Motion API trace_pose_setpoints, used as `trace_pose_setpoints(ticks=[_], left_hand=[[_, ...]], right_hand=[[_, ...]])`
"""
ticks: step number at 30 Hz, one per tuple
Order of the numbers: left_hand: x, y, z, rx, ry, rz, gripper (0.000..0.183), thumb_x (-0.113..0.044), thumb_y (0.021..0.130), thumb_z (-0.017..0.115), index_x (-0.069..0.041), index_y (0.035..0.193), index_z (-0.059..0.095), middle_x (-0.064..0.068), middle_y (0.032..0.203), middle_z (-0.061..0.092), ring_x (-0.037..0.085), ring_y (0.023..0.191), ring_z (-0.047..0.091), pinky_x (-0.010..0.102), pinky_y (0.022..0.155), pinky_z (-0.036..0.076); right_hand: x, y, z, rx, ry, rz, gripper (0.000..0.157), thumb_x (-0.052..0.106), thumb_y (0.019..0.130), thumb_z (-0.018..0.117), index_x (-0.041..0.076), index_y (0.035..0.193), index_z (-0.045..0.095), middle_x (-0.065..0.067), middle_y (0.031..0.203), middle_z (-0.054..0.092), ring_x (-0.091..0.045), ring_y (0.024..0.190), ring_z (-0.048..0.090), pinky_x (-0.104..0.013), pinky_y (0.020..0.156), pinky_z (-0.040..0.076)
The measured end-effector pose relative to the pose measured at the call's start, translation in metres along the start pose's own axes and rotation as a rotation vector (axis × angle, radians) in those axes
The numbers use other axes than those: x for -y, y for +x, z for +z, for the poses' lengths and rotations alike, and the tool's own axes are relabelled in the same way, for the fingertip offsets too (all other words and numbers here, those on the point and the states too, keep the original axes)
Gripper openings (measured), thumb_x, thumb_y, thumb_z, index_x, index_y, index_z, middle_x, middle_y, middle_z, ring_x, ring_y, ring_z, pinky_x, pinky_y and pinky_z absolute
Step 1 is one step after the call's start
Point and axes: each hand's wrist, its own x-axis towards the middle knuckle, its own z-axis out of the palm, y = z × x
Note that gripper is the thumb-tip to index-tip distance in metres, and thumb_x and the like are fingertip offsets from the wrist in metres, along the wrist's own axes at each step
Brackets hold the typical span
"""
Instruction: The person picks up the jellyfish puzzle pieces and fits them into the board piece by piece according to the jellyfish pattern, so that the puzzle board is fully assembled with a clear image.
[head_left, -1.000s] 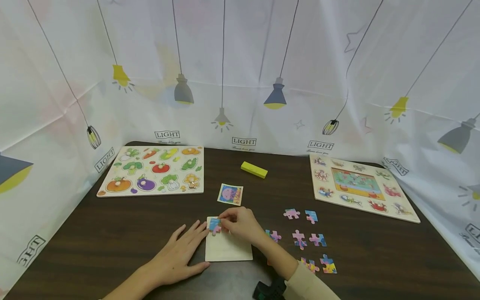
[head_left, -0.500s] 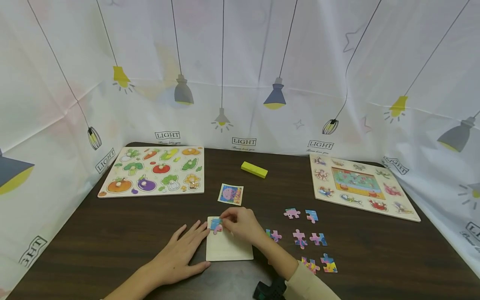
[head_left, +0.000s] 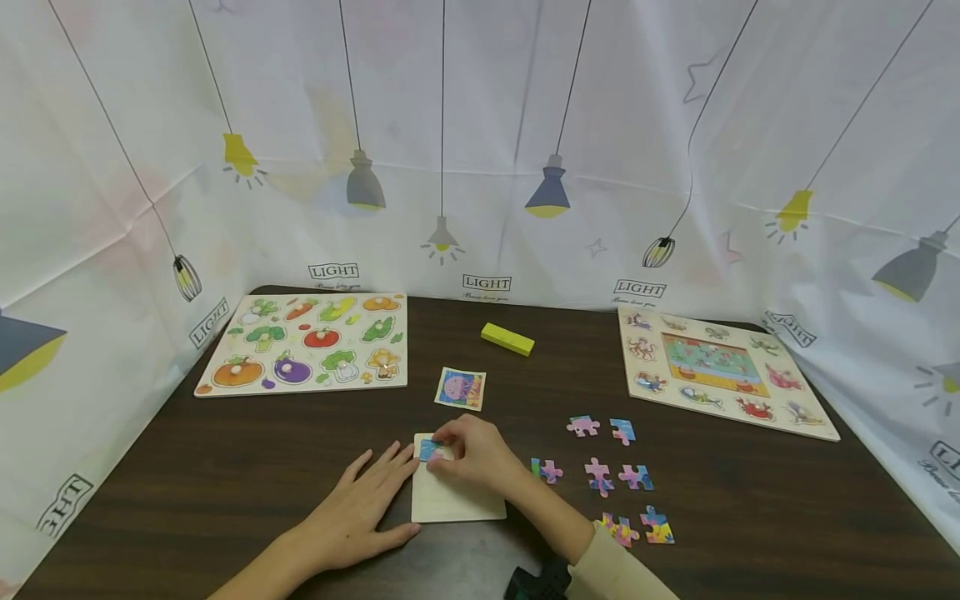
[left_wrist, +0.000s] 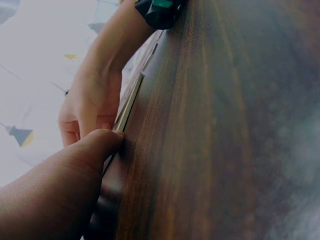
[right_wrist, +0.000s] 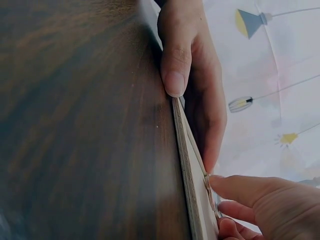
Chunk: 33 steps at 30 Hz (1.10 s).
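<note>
A small square wooden puzzle board (head_left: pixel 459 497) lies on the dark table. Near its upper left corner is a blue and pink jigsaw piece (head_left: pixel 431 450), partly hidden by fingers. My right hand (head_left: pixel 480 454) pinches this piece between thumb and fingers; the right wrist view has the thumb (right_wrist: pixel 240 189) right at its edge. My left hand (head_left: pixel 367 504) lies with spread fingers along the board's left side. Its thumb (right_wrist: pixel 175 75) touches the board's near corner, as the right wrist view shows. Beyond the board rests a square picture card (head_left: pixel 460 389).
Several loose jigsaw pieces (head_left: pixel 600 477) lie right of the board, some close to my right forearm. Farther back are a yellow block (head_left: pixel 507 339), a vegetable peg puzzle (head_left: pixel 321 340) at left and a sea-animal puzzle (head_left: pixel 720 375) at right. A printed curtain (head_left: pixel 480 125) hangs behind.
My right hand has shifted slightly left over the jigsaw piece, its thumb now covering the piece's lower part. The left hand has stayed in place.
</note>
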Motion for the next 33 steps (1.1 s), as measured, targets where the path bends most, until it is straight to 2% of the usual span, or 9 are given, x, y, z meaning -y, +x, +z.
trace_pose_setpoints(ticks=[13,19,33], left_hand=[[0.0009,0.0010,-0.0001,-0.026,0.040,0.000,0.073,-0.060,0.089,0.042,-0.014,0.144,0.031,0.001,0.150,0.023,0.019,0.137,0.018,0.050,0.106,0.013],[0.0011,0.0018,-0.0008,-0.021,0.054,0.000,0.072,-0.061,0.089,0.041,-0.015,0.144,0.032,0.002,0.150,0.023,0.019,0.137,0.019,0.051,0.106,0.014],[0.0002,0.0014,-0.0001,-0.010,0.042,-0.004,0.074,-0.060,0.089,0.040,-0.013,0.144,0.030,0.003,0.150,0.023,0.020,0.137,0.018,0.051,0.106,0.012]], right_hand=[[0.0004,0.0000,-0.0034,0.042,-0.055,-0.013,0.026,0.022,0.075,0.076,0.008,0.095,0.069,0.003,0.078,0.053,-0.006,0.064,0.043,-0.018,0.054,0.038],[0.0016,-0.0001,-0.0068,0.074,-0.021,-0.007,0.026,0.019,0.076,0.076,0.007,0.098,0.069,0.003,0.075,0.051,-0.007,0.064,0.043,-0.020,0.054,0.037],[-0.0035,-0.0013,-0.0028,0.043,0.003,-0.019,0.028,0.017,0.075,0.076,0.007,0.099,0.069,0.001,0.081,0.055,-0.003,0.060,0.044,-0.019,0.055,0.040]])
